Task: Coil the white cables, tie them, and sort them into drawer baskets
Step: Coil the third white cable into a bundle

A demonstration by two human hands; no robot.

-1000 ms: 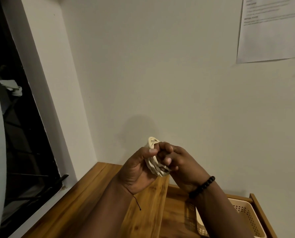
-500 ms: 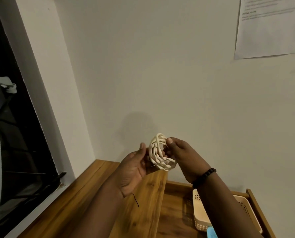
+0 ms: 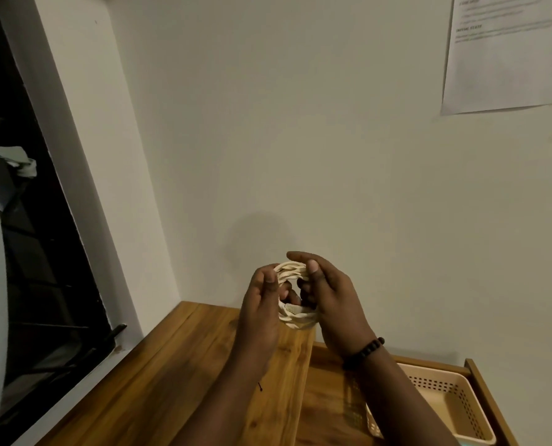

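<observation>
In the last second I have opened up the white cable coil [image 3: 295, 296]: before, it was pressed flat between my two hands, and now it stands as a round ring with a clear hole in the middle. I judge from this that the coiling is finished and I am shaping the loops before I tie them; I see no tie on the coil yet. My left hand [image 3: 260, 312] holds the left side of the ring, with the thumb on the near side and the fingers curled behind, so this grip is closed around the cable. My right hand [image 3: 331, 299] holds the right side, the thumb pressing near the top of the loops and the fingers bent around them. The coil is in the air between my hands, above the wooden desk [image 3: 159, 381] and near the wall, not touching either. The ring stands upright, its hole faces toward me, and its longer dimension runs from top to bottom. One connector end seems to lie across the lower part of the ring. The beige perforated basket [image 3: 455, 410] waits in the open drawer at my lower right, apart from the coil.
</observation>
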